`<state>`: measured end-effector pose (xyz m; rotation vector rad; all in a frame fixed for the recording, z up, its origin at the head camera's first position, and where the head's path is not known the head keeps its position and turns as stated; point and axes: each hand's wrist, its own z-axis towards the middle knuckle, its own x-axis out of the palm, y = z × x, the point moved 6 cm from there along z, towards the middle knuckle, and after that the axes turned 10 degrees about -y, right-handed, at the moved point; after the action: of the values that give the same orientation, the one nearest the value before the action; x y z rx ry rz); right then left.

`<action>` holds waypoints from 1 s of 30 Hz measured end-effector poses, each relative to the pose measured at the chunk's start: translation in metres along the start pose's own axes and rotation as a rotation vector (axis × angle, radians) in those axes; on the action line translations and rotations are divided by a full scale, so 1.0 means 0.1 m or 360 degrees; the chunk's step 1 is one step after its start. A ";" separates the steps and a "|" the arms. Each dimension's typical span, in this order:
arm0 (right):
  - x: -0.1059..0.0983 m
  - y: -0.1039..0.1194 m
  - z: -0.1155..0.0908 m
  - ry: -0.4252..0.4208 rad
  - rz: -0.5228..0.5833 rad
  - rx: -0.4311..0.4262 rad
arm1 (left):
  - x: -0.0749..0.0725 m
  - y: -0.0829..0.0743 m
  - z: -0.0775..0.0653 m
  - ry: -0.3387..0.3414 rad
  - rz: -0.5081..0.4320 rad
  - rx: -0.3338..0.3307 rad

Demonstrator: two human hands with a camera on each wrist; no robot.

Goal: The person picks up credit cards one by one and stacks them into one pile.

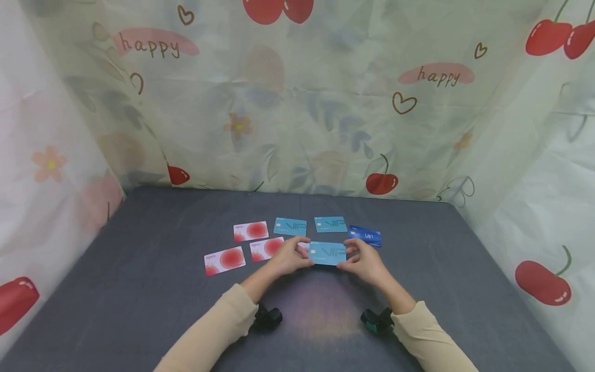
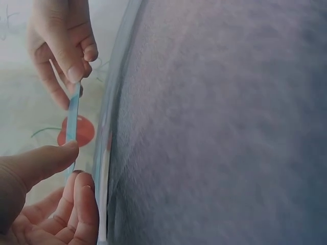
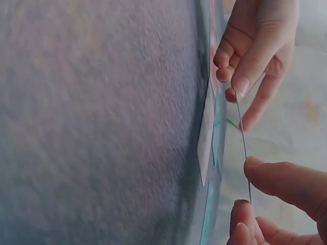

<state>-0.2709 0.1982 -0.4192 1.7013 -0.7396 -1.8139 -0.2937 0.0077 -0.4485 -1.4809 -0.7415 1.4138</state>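
Observation:
A light-blue VIP card (image 1: pixel 327 253) is held up off the table between both hands. My left hand (image 1: pixel 291 256) pinches its left edge between thumb and fingers, and my right hand (image 1: pixel 364 259) pinches the right edge the same way. In the left wrist view the card (image 2: pixel 73 117) appears nearly edge-on, its end between the thumb and fingers. Seen from the right wrist, the card (image 3: pixel 242 127) is a thin line. Behind the left fingers a pinkish card (image 1: pixel 304 246) is mostly hidden. A dark-blue VIP card (image 1: pixel 367 236) lies just beyond the right hand.
Two more light-blue VIP cards, one left (image 1: pixel 290 226) and one right (image 1: pixel 331 224), lie flat behind the hands. Red-and-white cards lie leftward: a near one (image 1: pixel 225 260), a far one (image 1: pixel 250 231) and one by the left hand (image 1: pixel 266 249). A patterned curtain (image 1: pixel 297 129) borders the dark table (image 1: pixel 153 289).

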 end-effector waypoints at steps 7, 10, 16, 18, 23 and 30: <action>0.09 0.04 -0.02 0.0020 0.0050 -0.0082 | -0.12 -0.06 -0.13 0.0021 0.0024 -0.0030; 0.12 0.06 -0.03 0.0033 0.0060 -0.0093 | -0.16 -0.04 -0.15 0.0010 0.0092 -0.0073; 0.17 0.10 -0.05 0.0046 0.0073 -0.0104 | -0.21 -0.03 -0.21 0.0025 0.0173 -0.0071; 0.19 0.12 -0.07 0.0054 0.0075 -0.0105 | -0.22 -0.02 -0.24 0.0028 0.0180 -0.0067; 0.24 0.15 -0.10 0.0090 0.0082 -0.0111 | -0.25 -0.02 -0.31 0.0040 0.0171 -0.0060; 0.32 0.18 -0.14 0.0128 0.0109 -0.0130 | -0.29 0.01 -0.38 0.0039 0.0203 -0.0051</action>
<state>-0.2589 0.1624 -0.4291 1.6653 -0.6726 -1.6963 -0.2612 -0.0261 -0.4407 -1.5914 -0.6669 1.4823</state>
